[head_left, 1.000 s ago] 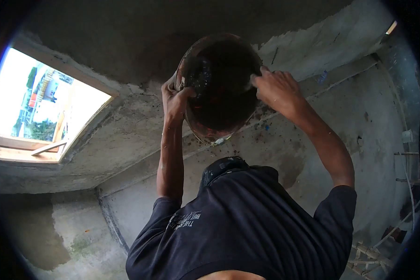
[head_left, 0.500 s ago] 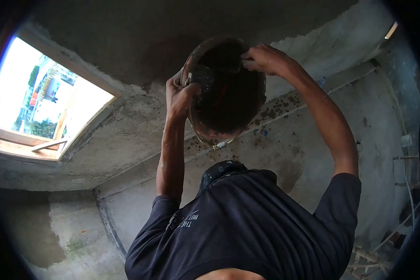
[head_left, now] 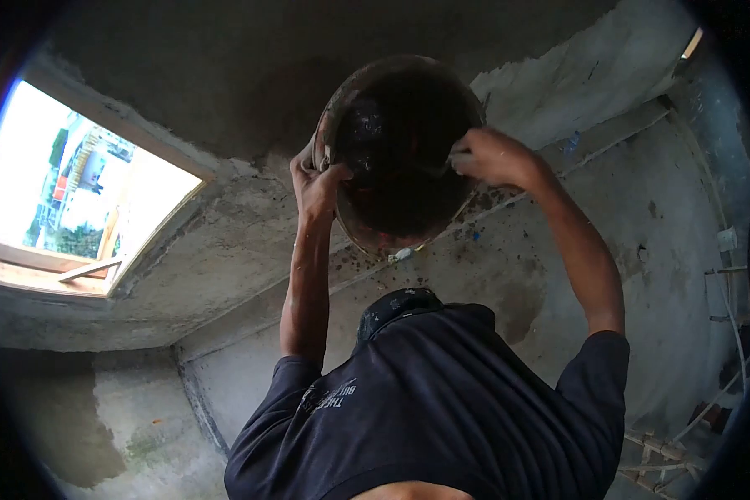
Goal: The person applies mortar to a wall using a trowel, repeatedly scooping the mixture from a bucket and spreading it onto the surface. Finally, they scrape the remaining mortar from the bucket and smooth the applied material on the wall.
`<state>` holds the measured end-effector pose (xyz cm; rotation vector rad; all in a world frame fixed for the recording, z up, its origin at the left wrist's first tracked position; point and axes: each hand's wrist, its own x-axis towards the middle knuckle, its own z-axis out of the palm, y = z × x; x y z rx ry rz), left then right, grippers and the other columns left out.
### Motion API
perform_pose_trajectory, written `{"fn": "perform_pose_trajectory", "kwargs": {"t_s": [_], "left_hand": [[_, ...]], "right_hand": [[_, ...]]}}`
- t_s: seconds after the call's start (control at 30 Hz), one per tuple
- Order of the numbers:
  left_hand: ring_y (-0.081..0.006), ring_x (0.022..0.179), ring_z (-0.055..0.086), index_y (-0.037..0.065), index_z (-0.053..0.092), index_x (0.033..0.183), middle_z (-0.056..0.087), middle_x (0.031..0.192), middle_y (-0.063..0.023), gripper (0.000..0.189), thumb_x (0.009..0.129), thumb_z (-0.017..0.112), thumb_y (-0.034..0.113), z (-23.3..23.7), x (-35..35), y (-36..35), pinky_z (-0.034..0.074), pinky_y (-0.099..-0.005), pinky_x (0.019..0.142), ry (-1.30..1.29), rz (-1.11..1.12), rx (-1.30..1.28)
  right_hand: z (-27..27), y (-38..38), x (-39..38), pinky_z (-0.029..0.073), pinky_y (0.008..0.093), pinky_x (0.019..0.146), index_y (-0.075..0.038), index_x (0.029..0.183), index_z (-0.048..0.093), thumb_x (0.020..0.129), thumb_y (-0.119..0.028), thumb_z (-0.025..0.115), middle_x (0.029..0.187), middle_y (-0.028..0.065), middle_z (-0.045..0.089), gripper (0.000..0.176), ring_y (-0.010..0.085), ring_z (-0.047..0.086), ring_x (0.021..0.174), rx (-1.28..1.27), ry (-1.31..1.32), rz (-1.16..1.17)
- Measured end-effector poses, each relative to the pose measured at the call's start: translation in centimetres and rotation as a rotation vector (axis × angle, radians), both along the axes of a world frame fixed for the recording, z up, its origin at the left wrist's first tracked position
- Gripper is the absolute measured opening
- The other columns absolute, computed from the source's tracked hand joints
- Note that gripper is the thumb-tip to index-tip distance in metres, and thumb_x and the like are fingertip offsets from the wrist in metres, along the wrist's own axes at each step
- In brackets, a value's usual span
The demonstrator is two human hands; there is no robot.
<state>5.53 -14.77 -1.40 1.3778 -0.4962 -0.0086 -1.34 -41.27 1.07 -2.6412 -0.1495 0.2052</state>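
Observation:
A round bucket (head_left: 375, 242) with a very dark inside is in the upper middle of the view. Its left rim is gripped by my left hand (head_left: 318, 185), thumb over the edge and fingers outside. Over the right part of the opening, my right hand (head_left: 496, 158) is closed on something I cannot make out; a faint flat shape extends from its fingers into the dark. What lies in the bucket is too dark to tell. A small pale piece (head_left: 402, 254) sits at the bucket's lower edge.
A bright window opening (head_left: 79, 187) with a wooden frame is at the left. Rough grey plastered walls (head_left: 225, 233) surround me, with a dark damp area above. Dark spatters mark the surface below the bucket. Sticks or poles (head_left: 658, 462) are at the lower right.
My right hand has moved down and slightly right, from the bucket's upper rim to its right side. The dark flat shape near my left thumb no longer shows clearly. My left hand still grips the rim.

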Motion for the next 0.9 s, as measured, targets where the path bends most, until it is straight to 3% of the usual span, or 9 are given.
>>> {"fn": "perform_pose_trajectory", "kwargs": {"t_s": [0.17,0.23,0.33,0.47,0.53,0.67,0.83,0.9], "left_hand": [[-0.0134,0.094,0.055,-0.005,0.052,0.126,0.062,0.107,-0.0049,0.07,0.056,0.053,0.0,0.7,0.4,0.3,0.042,-0.0243,0.086,-0.03,-0.017,0.01],[-0.0074,0.078,0.054,-0.005,0.054,0.123,0.062,0.092,0.0001,0.067,0.056,0.053,-0.006,0.9,0.7,0.4,0.046,-0.0222,0.071,-0.072,-0.058,-0.064],[-0.0086,0.079,0.055,-0.005,0.056,0.12,0.062,0.092,-0.0003,0.066,0.054,0.054,-0.005,1.8,0.5,0.3,0.045,-0.0223,0.073,-0.041,-0.014,-0.131],[-0.0104,0.079,0.056,-0.005,0.06,0.113,0.063,0.088,-0.0009,0.061,0.052,0.056,-0.001,2.6,0.4,0.7,0.044,-0.0219,0.076,-0.025,0.052,-0.159],[-0.0103,0.078,0.056,-0.004,0.061,0.111,0.062,0.087,-0.0004,0.059,0.052,0.056,-0.001,2.6,0.6,1.0,0.044,-0.0224,0.076,-0.027,0.049,-0.166],[-0.01,0.077,0.055,-0.003,0.063,0.105,0.062,0.085,0.001,0.054,0.052,0.057,0.0,1.6,2.0,2.1,0.044,-0.0226,0.074,-0.035,0.045,-0.099],[-0.0101,0.077,0.055,-0.003,0.063,0.106,0.062,0.086,0.0008,0.055,0.051,0.057,0.002,1.9,2.0,2.0,0.044,-0.0225,0.074,-0.023,0.028,-0.125],[-0.0102,0.077,0.055,-0.002,0.062,0.106,0.062,0.086,0.0006,0.056,0.051,0.056,0.002,2.1,2.1,2.0,0.044,-0.0225,0.074,-0.022,0.017,-0.134]], "right_hand": [[4.6,-0.2,0.0,0.048,0.0437,0.07,0.004,0.086,0.063,0.08,-0.022,0.061,0.076,0.0214,0.063,0.026,0.0368,0.063,0.076,0.045,-0.162,-0.073],[5.3,-0.1,0.7,0.048,0.042,0.068,0.004,0.093,0.061,0.082,-0.02,0.061,0.073,0.0223,0.061,0.027,0.035,0.062,0.071,-0.013,-0.24,-0.088],[2.2,0.6,1.8,0.049,0.0435,0.07,0.003,0.09,0.061,0.082,-0.021,0.06,0.074,0.0229,0.061,0.026,0.0364,0.063,0.073,-0.093,-0.41,-0.017],[0.1,2.5,0.7,0.049,0.0451,0.072,0.002,0.09,0.062,0.082,-0.021,0.06,0.077,0.0236,0.062,0.025,0.0377,0.063,0.077,-0.117,-0.41,0.005],[0.0,3.6,0.5,0.049,0.045,0.072,0.001,0.092,0.063,0.082,-0.021,0.059,0.079,0.0236,0.063,0.024,0.0373,0.064,0.078,-0.077,-0.07,0.114],[4.1,3.8,0.0,0.05,0.0441,0.073,0.0,0.094,0.064,0.081,-0.02,0.059,0.08,0.0229,0.064,0.024,0.0364,0.064,0.079,-0.021,0.05,0.024],[6.2,2.1,2.2,0.05,0.0431,0.074,-0.001,0.101,0.064,0.081,-0.02,0.061,0.083,0.0206,0.065,0.027,0.0366,0.063,0.082,-0.093,-0.368,0.002],[5.8,2.2,2.9,0.05,0.0433,0.076,-0.001,0.103,0.063,0.081,-0.02,0.063,0.084,0.0208,0.065,0.029,0.0366,0.063,0.084,-0.102,-0.353,0.035]]}}
